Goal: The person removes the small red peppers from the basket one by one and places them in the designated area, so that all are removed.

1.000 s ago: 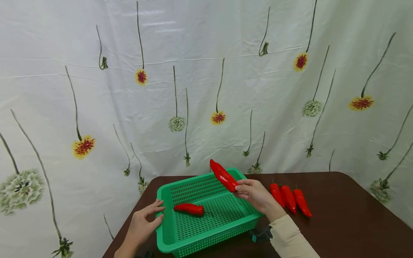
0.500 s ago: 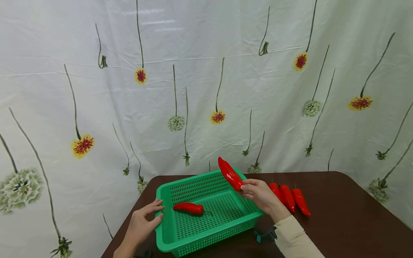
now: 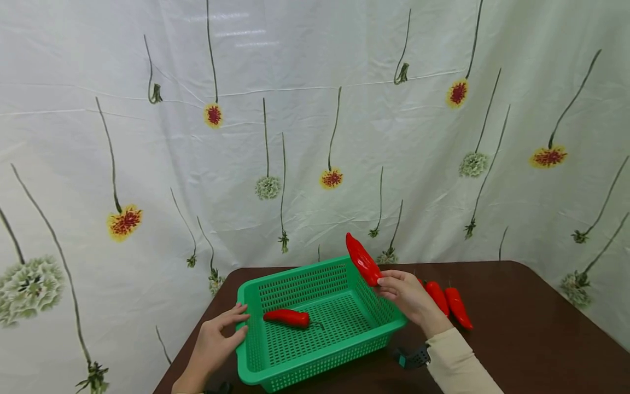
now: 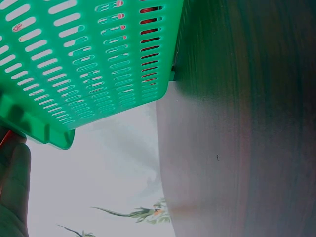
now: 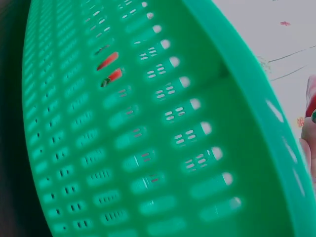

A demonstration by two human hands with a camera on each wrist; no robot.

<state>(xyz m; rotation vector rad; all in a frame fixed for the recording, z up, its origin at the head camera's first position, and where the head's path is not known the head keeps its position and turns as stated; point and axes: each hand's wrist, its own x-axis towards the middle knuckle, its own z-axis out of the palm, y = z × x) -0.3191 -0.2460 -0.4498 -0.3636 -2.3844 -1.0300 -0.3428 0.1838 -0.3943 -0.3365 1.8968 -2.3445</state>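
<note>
While my right hand [image 3: 406, 294] pinches it, one red pepper [image 3: 363, 260] slants.
My left hand [image 3: 216, 340], fingers parted, touches the basket [image 3: 320, 354].

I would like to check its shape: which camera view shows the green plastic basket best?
The head view, because the green plastic basket shows its interior and most of its rim there. Both wrist views show only close, cropped parts: slotted wall and some rim.

The peppers [image 3: 363, 259] are coloured red, the basket [image 3: 325, 354] green, the table [image 3: 521, 317] dark brown, the sleeve [image 3: 458, 358] cream; the white curtain [image 3: 305, 49] is printed with yellow-and-red flowers [image 3: 213, 115].
</note>
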